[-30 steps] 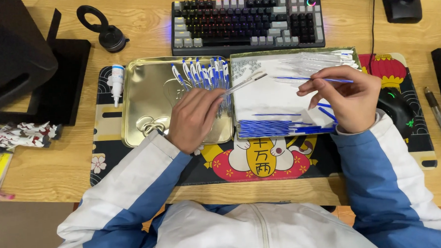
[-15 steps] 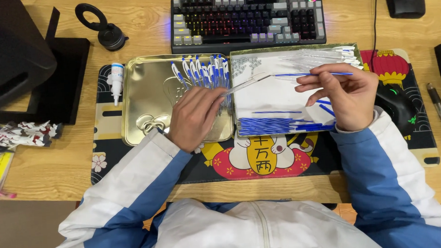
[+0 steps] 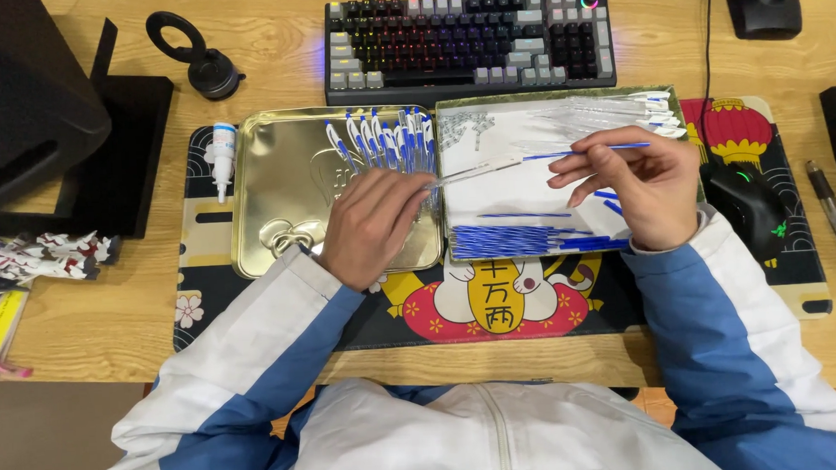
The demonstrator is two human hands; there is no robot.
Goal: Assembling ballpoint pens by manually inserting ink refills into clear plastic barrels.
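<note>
My left hand (image 3: 372, 223) holds a clear pen barrel (image 3: 476, 170) that points right, over the seam between two trays. My right hand (image 3: 634, 186) pinches a thin blue refill (image 3: 591, 149), its tip aimed at the barrel's open end. The left gold metal tray (image 3: 274, 175) carries a row of several finished white-and-blue pens (image 3: 381, 140) along its far edge. The right tray (image 3: 492, 199) is lined in white and holds a heap of blue refills (image 3: 512, 240), several clear barrels (image 3: 610, 112) and small springs (image 3: 465, 127).
A lit keyboard (image 3: 466, 40) lies beyond the trays. A black mouse (image 3: 755, 206) and pens (image 3: 835, 212) sit at the right. A small white bottle (image 3: 222, 157), a black stand (image 3: 189, 57) and a dark monitor (image 3: 27, 102) are at the left, all on a patterned desk mat (image 3: 496, 307).
My right hand has lifted slightly and brought the blue refill level with the barrel. My left hand has stayed put with the barrel.
</note>
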